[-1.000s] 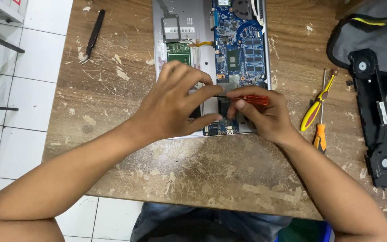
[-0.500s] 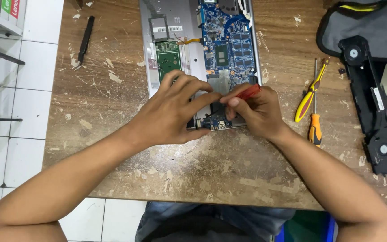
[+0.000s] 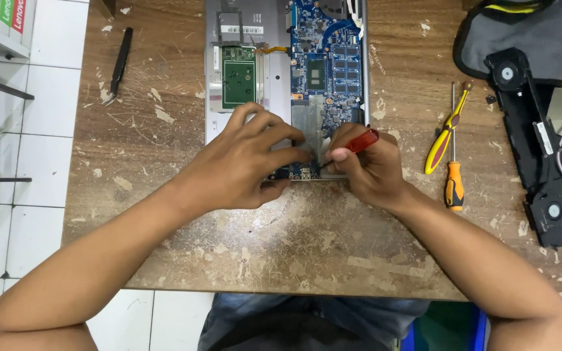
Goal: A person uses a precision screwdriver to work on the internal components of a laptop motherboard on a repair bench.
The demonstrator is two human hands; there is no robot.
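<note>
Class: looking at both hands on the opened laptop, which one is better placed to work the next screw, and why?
Right. The right hand already grips the red-handled screwdriver with its tip at the board, while the left hand only steadies the laptop.

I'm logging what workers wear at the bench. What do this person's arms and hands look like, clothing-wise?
Both forearms are bare up to the frame edge: no sleeves show. The left hand and the right hand have no gloves, and no rings, watch or wristband can be seen. Nails look short and unpainted. Below the table edge, blue denim legwear shows.
</note>
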